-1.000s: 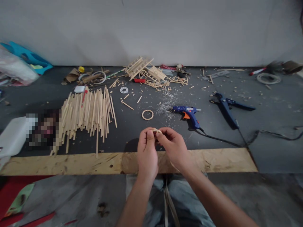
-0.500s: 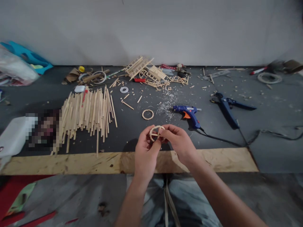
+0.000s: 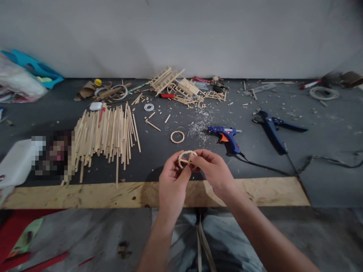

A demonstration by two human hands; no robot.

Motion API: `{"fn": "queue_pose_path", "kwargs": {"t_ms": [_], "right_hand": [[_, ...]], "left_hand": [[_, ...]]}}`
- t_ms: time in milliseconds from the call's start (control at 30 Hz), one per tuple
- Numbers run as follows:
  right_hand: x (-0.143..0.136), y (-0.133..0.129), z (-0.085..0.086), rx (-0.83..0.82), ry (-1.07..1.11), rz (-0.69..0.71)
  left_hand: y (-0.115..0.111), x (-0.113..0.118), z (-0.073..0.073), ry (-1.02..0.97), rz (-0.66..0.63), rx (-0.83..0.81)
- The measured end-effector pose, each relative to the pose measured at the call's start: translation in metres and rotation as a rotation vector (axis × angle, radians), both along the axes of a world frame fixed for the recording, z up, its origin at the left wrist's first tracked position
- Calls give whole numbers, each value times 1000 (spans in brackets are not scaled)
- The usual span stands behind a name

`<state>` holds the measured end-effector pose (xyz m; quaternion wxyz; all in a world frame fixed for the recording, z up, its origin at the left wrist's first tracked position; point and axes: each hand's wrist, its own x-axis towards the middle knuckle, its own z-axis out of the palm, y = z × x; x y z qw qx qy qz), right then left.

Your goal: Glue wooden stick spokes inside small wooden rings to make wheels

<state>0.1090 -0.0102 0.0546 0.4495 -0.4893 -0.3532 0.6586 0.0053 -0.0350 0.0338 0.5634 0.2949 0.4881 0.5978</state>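
Between both hands, above the table's front edge, is a small wooden ring (image 3: 182,153) with a short stick across its inside. My left hand (image 3: 173,185) grips the ring from its left and lower side, fingers curled behind. My right hand (image 3: 214,170) pinches at its right side, thumb and fingers near the stick's end; the fingertips hide that end. A second wooden ring (image 3: 177,137) lies flat on the table just beyond the hands. Right of it rests a blue glue gun (image 3: 227,136) with an orange trigger and a cord.
Many thin wooden sticks (image 3: 106,132) lie to the left. A blue cutter (image 3: 272,130) is at the right. Wooden stick structures (image 3: 170,83) stand at the back among scraps. A white notched disc (image 3: 149,107) and a white handled object (image 3: 18,162) also lie on the table (image 3: 159,121).
My left hand has shifted slightly left and turned a little, and the held ring tilts a bit differently. My right hand is almost unmoved.
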Motion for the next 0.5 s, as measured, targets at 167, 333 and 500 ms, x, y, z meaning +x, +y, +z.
{"fn": "queue_pose_path", "kwargs": {"t_ms": [167,333,500], "right_hand": [[-2,-2,-1,28,-36,-7],[-2,-2,-2,30,-6,11],[3,-3,0,25,32,58]], "left_hand": [[0,1,1,-4,29,-3],[2,3,5,-59,73,-49],[5,4,12,-145,91,-77]]}}
